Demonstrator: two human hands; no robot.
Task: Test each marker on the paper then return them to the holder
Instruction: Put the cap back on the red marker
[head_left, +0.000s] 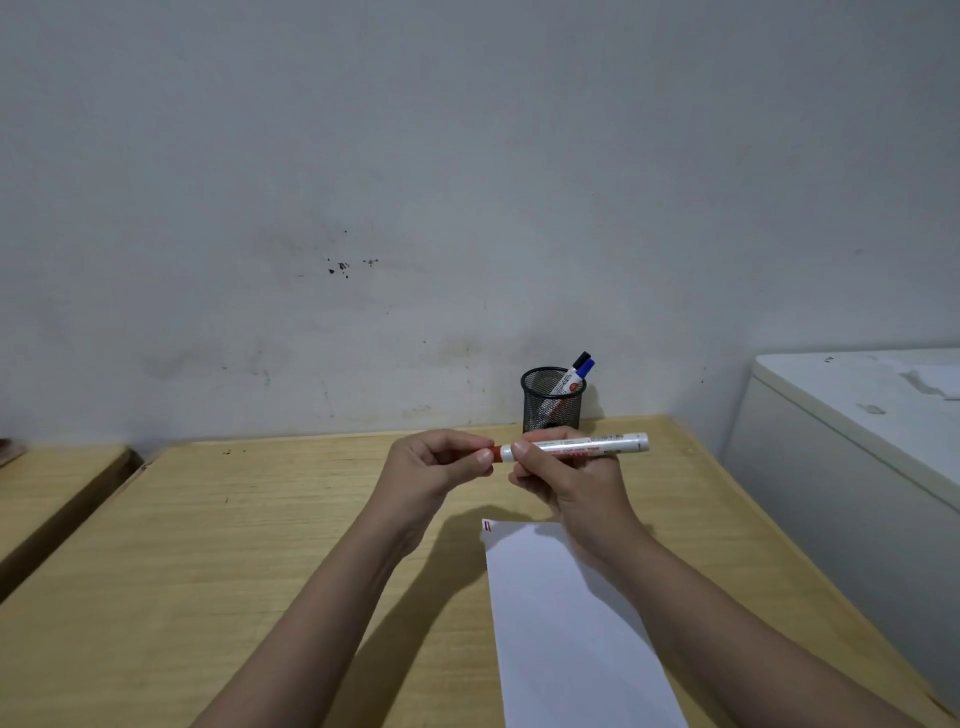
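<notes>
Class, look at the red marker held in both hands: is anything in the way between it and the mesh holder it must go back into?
Nothing visible blocks it. The red marker is held level above the table by the left hand and right hand. The mesh holder stands just behind, open-topped; the two markers inside lean right.

Scuffed wall (363, 182) (perhaps grey), wooden desk (234, 545).

Marker (576, 446): white barrel, red cap, level above table (260, 545); right hand (576, 483) grips barrel, left hand (436, 467) pinches cap. Paper (566, 623): red marks at far corner. Mesh holder (552, 399): two markers.
</notes>
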